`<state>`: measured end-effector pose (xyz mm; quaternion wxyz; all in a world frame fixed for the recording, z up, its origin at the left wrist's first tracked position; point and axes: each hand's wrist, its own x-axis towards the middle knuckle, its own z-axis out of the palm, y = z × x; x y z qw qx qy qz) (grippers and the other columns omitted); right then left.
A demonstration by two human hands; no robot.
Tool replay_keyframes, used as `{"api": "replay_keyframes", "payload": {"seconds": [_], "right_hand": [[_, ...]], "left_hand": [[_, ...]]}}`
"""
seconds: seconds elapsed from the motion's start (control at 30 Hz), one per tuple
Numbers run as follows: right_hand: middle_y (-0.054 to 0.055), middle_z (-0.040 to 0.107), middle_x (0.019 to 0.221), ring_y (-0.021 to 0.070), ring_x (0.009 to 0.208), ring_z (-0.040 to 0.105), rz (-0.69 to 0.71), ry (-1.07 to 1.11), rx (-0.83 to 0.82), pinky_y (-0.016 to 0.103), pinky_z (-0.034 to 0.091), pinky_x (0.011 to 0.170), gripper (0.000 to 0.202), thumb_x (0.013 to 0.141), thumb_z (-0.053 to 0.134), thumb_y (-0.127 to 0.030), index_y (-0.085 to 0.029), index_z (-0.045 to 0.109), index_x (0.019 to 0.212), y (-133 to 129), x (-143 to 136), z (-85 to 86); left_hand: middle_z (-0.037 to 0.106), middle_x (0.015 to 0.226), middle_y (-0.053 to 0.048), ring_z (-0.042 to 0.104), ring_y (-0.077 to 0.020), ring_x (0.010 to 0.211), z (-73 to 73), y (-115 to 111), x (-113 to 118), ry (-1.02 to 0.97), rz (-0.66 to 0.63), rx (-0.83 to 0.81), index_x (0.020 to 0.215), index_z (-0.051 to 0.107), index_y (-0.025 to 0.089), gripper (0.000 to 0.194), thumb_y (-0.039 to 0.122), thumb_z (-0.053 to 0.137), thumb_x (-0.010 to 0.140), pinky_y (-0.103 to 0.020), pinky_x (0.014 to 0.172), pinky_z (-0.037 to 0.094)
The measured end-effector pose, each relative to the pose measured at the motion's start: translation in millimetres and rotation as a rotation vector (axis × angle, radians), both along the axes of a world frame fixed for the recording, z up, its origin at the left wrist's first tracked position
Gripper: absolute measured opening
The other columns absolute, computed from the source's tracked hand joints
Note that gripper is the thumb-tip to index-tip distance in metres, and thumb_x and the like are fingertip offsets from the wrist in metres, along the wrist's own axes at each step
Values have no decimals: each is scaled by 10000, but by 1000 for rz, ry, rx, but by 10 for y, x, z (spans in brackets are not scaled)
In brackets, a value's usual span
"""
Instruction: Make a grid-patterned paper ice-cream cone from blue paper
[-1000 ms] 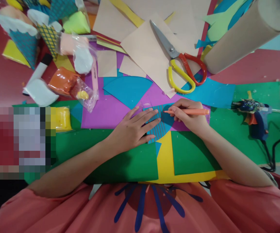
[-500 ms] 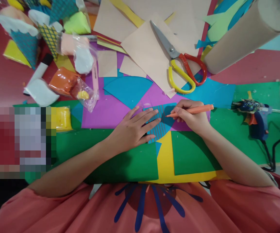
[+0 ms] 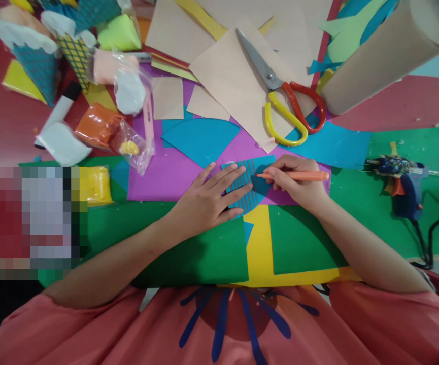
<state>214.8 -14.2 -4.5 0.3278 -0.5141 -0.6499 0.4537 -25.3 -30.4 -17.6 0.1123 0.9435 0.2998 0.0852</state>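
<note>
Fingers spread, my left hand (image 3: 213,195) lies flat across the left part of a blue paper piece (image 3: 264,182), pressing it on the purple sheet (image 3: 154,185). Dark parallel stripes cover the left and middle of the piece; its right part is plain blue. My right hand (image 3: 295,183) pinches an orange marker pen (image 3: 306,176), held almost level, its tip pointing left at the edge of the striped part. Whether the tip touches the paper I cannot tell. Another blue paper, a fan-shaped piece (image 3: 202,137), lies just beyond my left hand.
Scissors (image 3: 270,78) with red and yellow handles lie on beige paper (image 3: 219,66). A cardboard tube (image 3: 379,58) is at the back right, a glue gun (image 3: 405,187) on green sheet at right. Paper cones (image 3: 36,66) and bagged clay (image 3: 99,124) crowd the left.
The marker's tip has moved slightly left and up, and its back end has dropped, so the pen lies more level. The striped piece has shifted a little upward under my left hand.
</note>
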Motion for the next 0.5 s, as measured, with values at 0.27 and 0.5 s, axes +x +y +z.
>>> {"api": "replay_keyframes", "payload": {"seconds": [0.27, 0.5], "right_hand": [[8, 625, 599, 90, 513, 523, 22, -22, 6, 225, 379, 466, 305, 872, 607, -393, -165, 636, 671, -1, 6, -3], [-7, 601, 556, 75, 467, 491, 26, 24, -29, 218, 336, 432, 262, 832, 598, -285, -171, 596, 596, -2, -4, 14]], "left_hand": [[420, 1527, -115, 399, -277, 1414, -4, 1, 3, 3, 14, -20, 1387, 506, 249, 439, 426, 439, 991, -540, 1181, 267], [450, 1500, -136, 409, -292, 1406, -8, -1, 1, -2, 7, 2, 1378, 515, 233, 444, 438, 408, 999, -555, 1163, 287]]}}
